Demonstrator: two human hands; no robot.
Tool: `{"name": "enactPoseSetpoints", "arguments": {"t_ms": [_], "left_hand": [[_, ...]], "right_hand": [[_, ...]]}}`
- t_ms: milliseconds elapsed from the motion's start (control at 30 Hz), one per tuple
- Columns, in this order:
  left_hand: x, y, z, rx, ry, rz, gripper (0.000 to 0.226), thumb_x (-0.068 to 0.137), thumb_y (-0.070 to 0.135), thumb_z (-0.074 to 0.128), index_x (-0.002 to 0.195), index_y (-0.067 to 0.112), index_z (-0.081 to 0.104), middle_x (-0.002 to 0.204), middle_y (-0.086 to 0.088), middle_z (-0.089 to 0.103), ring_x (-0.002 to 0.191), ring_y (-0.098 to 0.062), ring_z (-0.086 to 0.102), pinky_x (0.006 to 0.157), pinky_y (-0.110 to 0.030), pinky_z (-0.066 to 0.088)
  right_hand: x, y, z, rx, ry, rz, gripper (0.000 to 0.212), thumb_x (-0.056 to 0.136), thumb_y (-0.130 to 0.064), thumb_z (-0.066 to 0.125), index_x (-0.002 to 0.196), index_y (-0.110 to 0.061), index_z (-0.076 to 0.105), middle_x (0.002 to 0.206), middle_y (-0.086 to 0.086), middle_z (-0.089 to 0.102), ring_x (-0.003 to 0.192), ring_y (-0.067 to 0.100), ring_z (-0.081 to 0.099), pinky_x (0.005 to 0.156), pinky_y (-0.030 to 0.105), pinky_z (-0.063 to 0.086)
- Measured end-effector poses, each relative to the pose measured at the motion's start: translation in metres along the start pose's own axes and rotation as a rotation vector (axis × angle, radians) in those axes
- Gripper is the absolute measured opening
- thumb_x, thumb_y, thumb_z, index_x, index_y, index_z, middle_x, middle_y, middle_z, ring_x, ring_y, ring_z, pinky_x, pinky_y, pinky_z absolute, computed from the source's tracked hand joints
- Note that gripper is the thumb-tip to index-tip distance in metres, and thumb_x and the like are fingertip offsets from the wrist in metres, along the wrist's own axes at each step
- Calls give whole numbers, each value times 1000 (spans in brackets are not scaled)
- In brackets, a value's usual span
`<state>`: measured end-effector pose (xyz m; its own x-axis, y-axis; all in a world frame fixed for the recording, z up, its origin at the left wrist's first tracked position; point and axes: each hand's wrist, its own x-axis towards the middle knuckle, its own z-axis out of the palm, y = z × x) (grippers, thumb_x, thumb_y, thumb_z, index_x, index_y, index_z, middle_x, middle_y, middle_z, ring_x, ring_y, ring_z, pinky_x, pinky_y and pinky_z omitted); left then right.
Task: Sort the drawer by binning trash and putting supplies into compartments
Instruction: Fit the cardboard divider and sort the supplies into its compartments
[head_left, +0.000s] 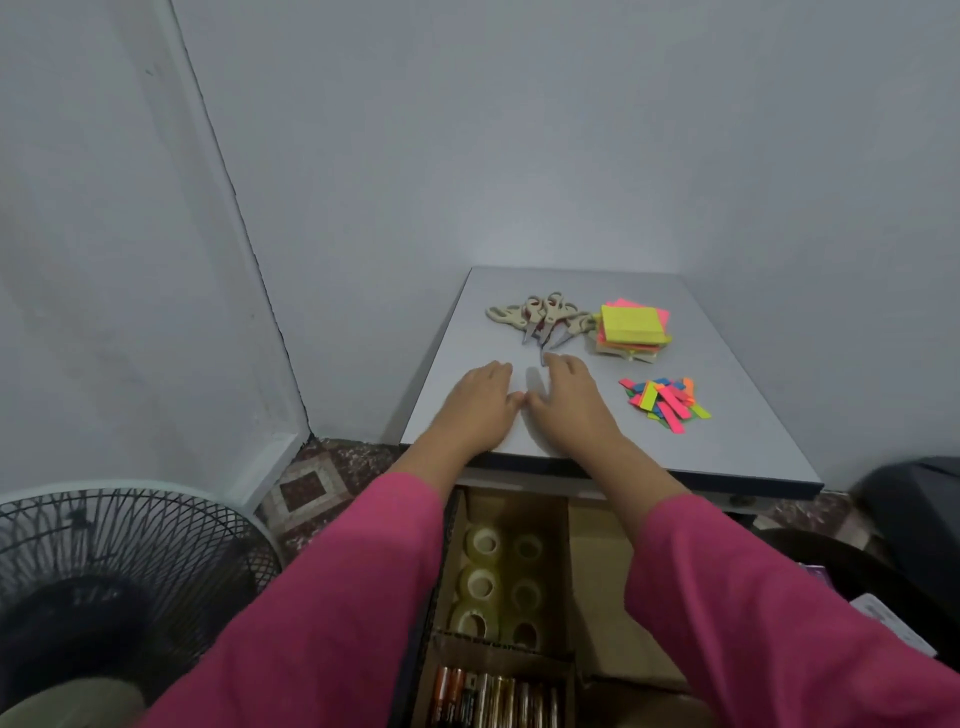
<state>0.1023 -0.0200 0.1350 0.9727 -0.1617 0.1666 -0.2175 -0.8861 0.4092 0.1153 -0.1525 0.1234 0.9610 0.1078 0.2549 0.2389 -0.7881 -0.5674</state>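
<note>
Both hands are lying palm-down on the grey surface (727, 441), side by side near its front edge. The left hand (480, 402) and the right hand (569, 400) are touching at the thumbs, and the fingers (496, 370) of each are lying straight and relaxed, holding nothing. The right hand's fingertips are reaching just to the blade tip of the nearest pair in a heap of beige-handled scissors (543, 318), which is sitting toward the back of the surface. Just right of the scissors, a stack of sticky notes (631, 330) is resting with a yellow pad on top and pink and orange pads under it. Nearer the front, to the right of the right hand, a loose pile of coloured page flags (665, 402) is lying well apart from the hand.

Below the surface, the open drawer (602, 597) is showing cardboard compartments: rolls of clear tape (501, 579) are filling the left rear one, batteries (493, 699) are lining the one in front of it, and the right compartment looks bare. Pink sleeves (332, 613) are covering both forearms. A standing fan (114, 582) is sitting at lower left on the floor, and a dark bin (919, 519) is standing at the right edge.
</note>
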Motion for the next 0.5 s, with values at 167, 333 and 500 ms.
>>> {"name": "enactPoseSetpoints", "arguments": {"t_ms": [167, 333, 500], "left_hand": [[33, -8, 5, 44, 7, 54, 32, 102, 21, 35, 127, 3, 46, 128, -14, 51, 121, -29, 46, 99, -37, 34], [63, -14, 10, 12, 43, 65, 40, 103, 20, 33, 139, 5, 40, 137, -12, 47, 128, -28, 42, 104, -37, 32], [96, -23, 19, 53, 89, 65, 39, 102, 23, 32, 138, 14, 44, 133, -9, 50, 125, -28, 45, 101, -42, 37]], "right_hand": [[31, 5, 7, -34, 36, -5, 54, 92, -20, 48, 142, -3, 35, 141, 17, 38, 131, 28, 36, 109, 37, 33], [58, 6, 14, -86, 40, 38, 50, 93, -31, 42, 137, -6, 39, 137, 18, 39, 125, 34, 39, 104, 48, 37], [81, 13, 23, -129, 75, 10, 45, 92, -26, 38, 125, 1, 50, 122, 23, 50, 116, 38, 43, 97, 50, 39]]}}
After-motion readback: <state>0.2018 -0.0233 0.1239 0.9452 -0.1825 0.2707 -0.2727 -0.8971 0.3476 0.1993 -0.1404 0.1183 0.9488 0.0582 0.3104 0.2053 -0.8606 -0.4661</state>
